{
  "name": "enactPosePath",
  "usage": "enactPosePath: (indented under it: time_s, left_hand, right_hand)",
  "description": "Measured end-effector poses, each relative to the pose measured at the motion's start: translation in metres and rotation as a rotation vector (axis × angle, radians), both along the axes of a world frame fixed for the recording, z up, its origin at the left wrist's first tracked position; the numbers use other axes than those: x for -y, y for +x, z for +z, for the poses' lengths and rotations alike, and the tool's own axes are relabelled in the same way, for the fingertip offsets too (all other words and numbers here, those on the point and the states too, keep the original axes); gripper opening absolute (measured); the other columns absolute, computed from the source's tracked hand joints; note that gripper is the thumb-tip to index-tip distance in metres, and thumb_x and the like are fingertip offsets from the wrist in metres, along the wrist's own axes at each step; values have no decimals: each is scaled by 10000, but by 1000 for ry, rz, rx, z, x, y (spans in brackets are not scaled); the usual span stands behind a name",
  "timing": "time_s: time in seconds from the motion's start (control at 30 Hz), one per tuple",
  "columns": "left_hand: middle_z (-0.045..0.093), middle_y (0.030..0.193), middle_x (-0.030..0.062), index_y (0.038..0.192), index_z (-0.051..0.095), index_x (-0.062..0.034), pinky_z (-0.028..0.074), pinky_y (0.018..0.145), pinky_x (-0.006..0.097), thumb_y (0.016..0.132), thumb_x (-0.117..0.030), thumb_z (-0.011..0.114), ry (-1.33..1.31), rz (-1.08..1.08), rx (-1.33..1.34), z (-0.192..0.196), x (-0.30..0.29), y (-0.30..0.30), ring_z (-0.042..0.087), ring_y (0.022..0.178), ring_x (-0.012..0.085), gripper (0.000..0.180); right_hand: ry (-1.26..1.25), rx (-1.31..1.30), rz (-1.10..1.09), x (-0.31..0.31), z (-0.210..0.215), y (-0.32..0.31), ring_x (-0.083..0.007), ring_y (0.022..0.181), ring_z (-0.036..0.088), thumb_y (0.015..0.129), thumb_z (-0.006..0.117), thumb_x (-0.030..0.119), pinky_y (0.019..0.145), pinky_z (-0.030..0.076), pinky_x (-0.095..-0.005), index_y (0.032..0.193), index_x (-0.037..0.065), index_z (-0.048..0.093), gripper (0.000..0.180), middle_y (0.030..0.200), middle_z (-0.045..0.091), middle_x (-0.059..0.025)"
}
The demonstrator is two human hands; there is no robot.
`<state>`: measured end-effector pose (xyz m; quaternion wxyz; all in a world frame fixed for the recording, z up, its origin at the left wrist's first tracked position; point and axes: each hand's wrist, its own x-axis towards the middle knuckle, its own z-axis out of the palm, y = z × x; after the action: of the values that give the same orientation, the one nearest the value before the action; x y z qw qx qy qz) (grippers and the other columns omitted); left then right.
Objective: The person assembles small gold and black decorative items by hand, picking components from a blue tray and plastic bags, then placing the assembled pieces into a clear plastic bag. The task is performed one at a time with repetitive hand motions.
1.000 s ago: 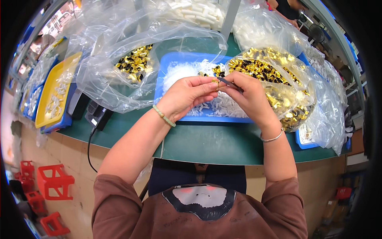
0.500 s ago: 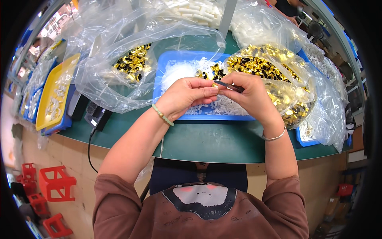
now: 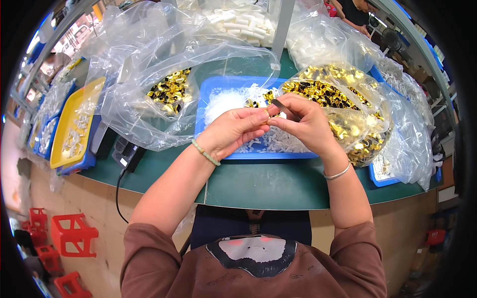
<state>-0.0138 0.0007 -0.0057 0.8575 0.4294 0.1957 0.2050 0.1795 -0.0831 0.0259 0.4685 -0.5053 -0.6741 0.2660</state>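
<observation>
Both my hands meet over a blue tray (image 3: 202, 107). My left hand (image 3: 238, 126) is closed in a pinch, thumb against fingers; whatever sits between the tips is too small to make out. In my right hand (image 3: 310, 121) are dark tweezers (image 3: 284, 108), gripped between thumb and fingers, their tip end close to the left fingertips. Small white plastic pieces (image 3: 223, 102) cover much of the tray, and a few gold-and-black pieces (image 3: 253, 103) lie at its far side, partly hidden behind my hands.
A clear bag of gold-and-black pieces (image 3: 323, 92) bulges at the tray's right; another open bag (image 3: 171, 92) lies left. Further left are a yellow tray (image 3: 74, 124) and a black corded device (image 3: 126, 149). A metal post (image 3: 283, 30) rises behind. Red stools (image 3: 73, 236) stand on the floor.
The tweezers have tilted more steeply in my right hand, and its fingers have shifted. My left fingertips have closed in a tighter pinch. The whole view has shifted slightly.
</observation>
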Motion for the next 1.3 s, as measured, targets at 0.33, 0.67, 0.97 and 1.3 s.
enactPosePath:
  time_s: [0.33, 0.67, 0.97, 1.3]
  left_hand:
    - [670, 1100, 48, 1251, 587, 8, 552, 817, 206, 940, -150, 655, -30, -14, 4, 0, -1, -2, 642, 901, 79, 355]
    - [669, 1130, 86, 1288, 557, -8, 538, 832, 191, 947, -147, 636, 90, 242, 13, 7, -1, -3, 644, 930, 83, 376]
    - [657, 1165, 139, 1293, 555, 35, 537, 913, 249, 971, -116, 592, 151, 344, 12, 2, -7, -3, 651, 1034, 168, 357]
    - [669, 1139, 126, 1275, 581, 6, 536, 896, 252, 955, -125, 622, 241, 379, -3, 7, -2, -1, 662, 1010, 169, 348]
  right_hand:
    - [-133, -205, 81, -2, -6, -1, 11, 626, 376, 876, 711, 98, 549, 314, -166, 980, 43, 656, 129, 846, 567, 64]
    - [214, -452, -148, 3, 6, -1, 7, 537, 405, 1008, 531, 190, 473, 309, -170, 1079, 56, 651, 194, 803, 661, 7]
    - [231, 630, -159, 1, -9, 7, -300, 749, 624, 820, 699, 91, 665, 498, -375, 959, 58, 689, 144, 855, 634, -114]
    - [182, 784, -158, -9, -29, 1, -285, 773, 624, 763, 755, 144, 676, 501, -386, 929, 83, 706, 184, 831, 597, -96]
